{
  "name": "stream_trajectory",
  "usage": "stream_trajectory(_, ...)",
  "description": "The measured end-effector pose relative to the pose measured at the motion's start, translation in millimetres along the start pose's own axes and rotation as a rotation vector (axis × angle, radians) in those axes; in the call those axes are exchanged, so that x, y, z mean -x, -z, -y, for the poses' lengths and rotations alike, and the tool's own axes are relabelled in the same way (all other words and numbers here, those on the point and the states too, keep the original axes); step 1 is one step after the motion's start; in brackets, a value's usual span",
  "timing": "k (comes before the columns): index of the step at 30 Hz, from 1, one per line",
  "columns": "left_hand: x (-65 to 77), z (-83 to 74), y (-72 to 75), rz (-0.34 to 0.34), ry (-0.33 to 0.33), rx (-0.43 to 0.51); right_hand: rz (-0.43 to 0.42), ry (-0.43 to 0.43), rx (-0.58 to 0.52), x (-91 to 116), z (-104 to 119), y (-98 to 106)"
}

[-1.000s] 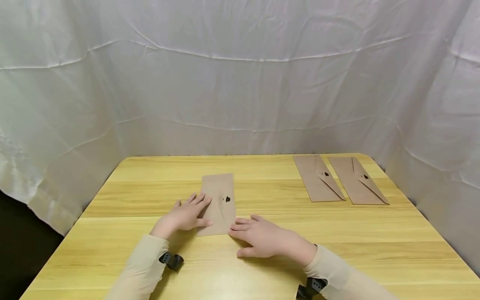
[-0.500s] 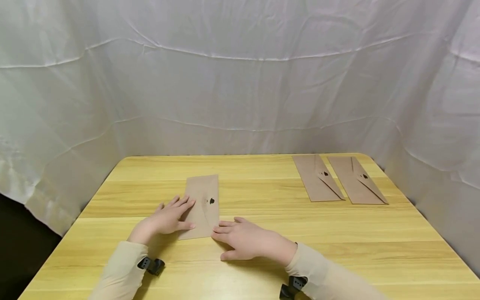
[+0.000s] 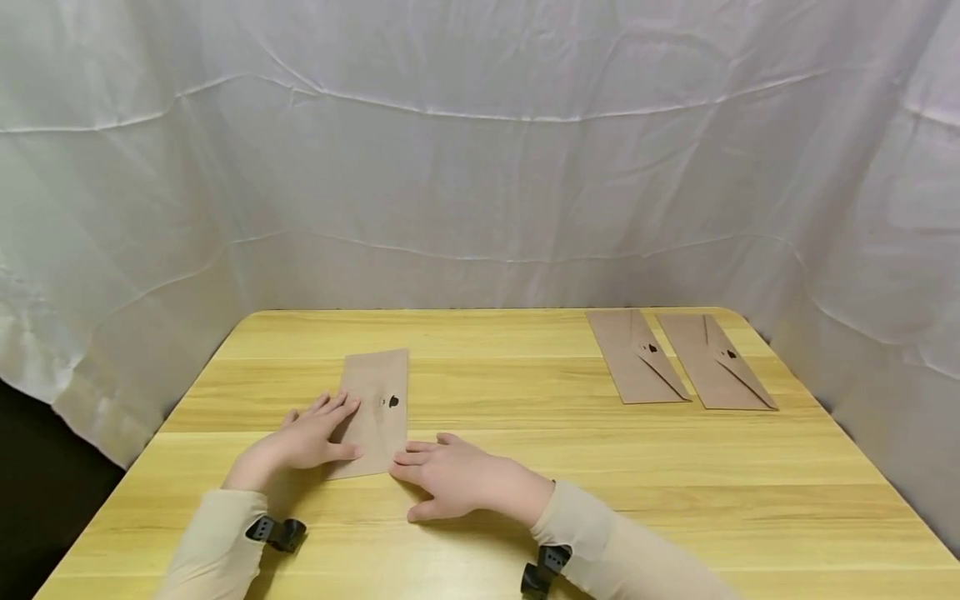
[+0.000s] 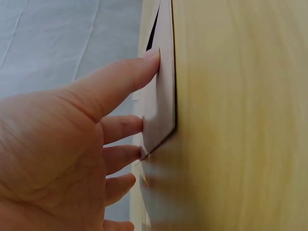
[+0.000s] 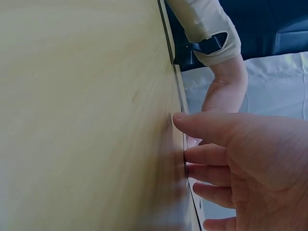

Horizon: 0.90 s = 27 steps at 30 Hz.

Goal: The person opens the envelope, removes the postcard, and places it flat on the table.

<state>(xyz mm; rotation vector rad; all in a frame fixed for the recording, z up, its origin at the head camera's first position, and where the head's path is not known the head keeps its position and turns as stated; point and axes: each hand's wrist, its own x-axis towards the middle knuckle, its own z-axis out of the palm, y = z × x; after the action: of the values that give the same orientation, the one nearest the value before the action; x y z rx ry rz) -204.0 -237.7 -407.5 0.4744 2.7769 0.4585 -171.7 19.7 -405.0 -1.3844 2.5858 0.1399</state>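
Observation:
A brown paper envelope [image 3: 378, 442] with a small black hat print lies flat on the wooden table, left of the middle. Fingertips and thumb of my left hand [image 3: 303, 437] rest on its left part, the fingers spread and fairly straight. In the left wrist view, that thumb presses on the envelope [image 4: 161, 106] close to one edge. My right hand [image 3: 461, 479] touches the envelope's near right corner with its fingertips, while its thumb rests on the tabletop. The right wrist view shows the right hand [image 5: 231, 163] with extended fingers at the envelope's edge.
Two more brown envelopes, one [image 3: 637, 367] and another beside it [image 3: 716, 371], lie slanted side by side at the back right of the wooden table [image 3: 570, 433]. A white curtain [image 3: 495, 183] hangs behind and around the table.
Both hands have slid the envelope leftward across the table, keeping their places on it. The two envelopes at the back right have stayed put.

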Motion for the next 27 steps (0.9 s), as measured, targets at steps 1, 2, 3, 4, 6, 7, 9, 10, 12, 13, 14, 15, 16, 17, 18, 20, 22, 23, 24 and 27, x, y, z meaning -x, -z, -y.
stream_trajectory(1, 1.7, 2.1, 0.2, -0.004, 0.009, -0.003, 0.000, 0.003, 0.004, -3, 2, 0)
stream_trajectory(2, 3.3, 4.1, 0.3, -0.005, 0.023, -0.001, 0.001, 0.006, 0.005, -5, 3, 1)
stream_trajectory(3, 5.0, 6.2, 0.7, -0.008, 0.034, -0.002, 0.002, 0.010, 0.011, -8, 5, 1)
stream_trajectory(4, 6.8, 8.2, 1.2, -0.011, 0.041, -0.003, 0.003, 0.014, 0.017, -10, 7, 2)
stream_trajectory(6, 9.6, 12.0, 1.7, -0.021, 0.059, -0.011, 0.004, 0.022, 0.026, -16, 11, 3)
stream_trajectory(7, 11.0, 13.6, 2.0, -0.025, 0.069, -0.013, 0.004, 0.024, 0.030, -18, 12, 3)
stream_trajectory(9, 13.1, 17.6, 2.3, -0.033, 0.087, -0.020, 0.006, 0.031, 0.029, -23, 15, 5)
stream_trajectory(10, 14.1, 19.9, 2.5, -0.038, 0.092, -0.024, 0.008, 0.034, 0.023, -26, 17, 5)
stream_trajectory(12, 16.1, 24.8, 3.4, -0.045, 0.102, -0.017, 0.013, 0.041, 0.013, -32, 19, 7)
stream_trajectory(13, 17.3, 27.4, 4.4, -0.048, 0.102, -0.010, 0.017, 0.044, 0.006, -34, 20, 7)
stream_trajectory(14, 18.3, 30.5, 5.3, -0.052, 0.099, -0.002, 0.022, 0.046, -0.002, -37, 21, 8)
stream_trajectory(15, 19.3, 33.8, 6.4, -0.055, 0.093, 0.008, 0.027, 0.048, -0.007, -41, 22, 8)
stream_trajectory(16, 20.3, 36.9, 7.6, -0.056, 0.088, 0.018, 0.032, 0.047, -0.010, -44, 23, 8)
stream_trajectory(17, 21.2, 40.0, 8.7, -0.056, 0.087, 0.030, 0.037, 0.046, -0.013, -47, 24, 8)
stream_trajectory(18, 22.1, 43.2, 9.7, -0.056, 0.087, 0.041, 0.041, 0.044, -0.014, -50, 24, 8)
stream_trajectory(20, 23.7, 49.1, 11.5, -0.055, 0.090, 0.060, 0.049, 0.036, -0.016, -56, 26, 8)
stream_trajectory(22, 25.2, 54.3, 12.6, -0.054, 0.101, 0.077, 0.057, 0.028, -0.012, -62, 29, 9)
stream_trajectory(23, 26.0, 57.0, 13.2, -0.055, 0.106, 0.083, 0.060, 0.026, -0.013, -65, 31, 9)
stream_trajectory(24, 26.6, 59.4, 13.5, -0.057, 0.111, 0.087, 0.064, 0.025, -0.010, -68, 33, 10)
stream_trajectory(27, 29.2, 66.8, 14.4, -0.068, 0.124, 0.092, 0.072, 0.018, 0.004, -77, 39, 12)
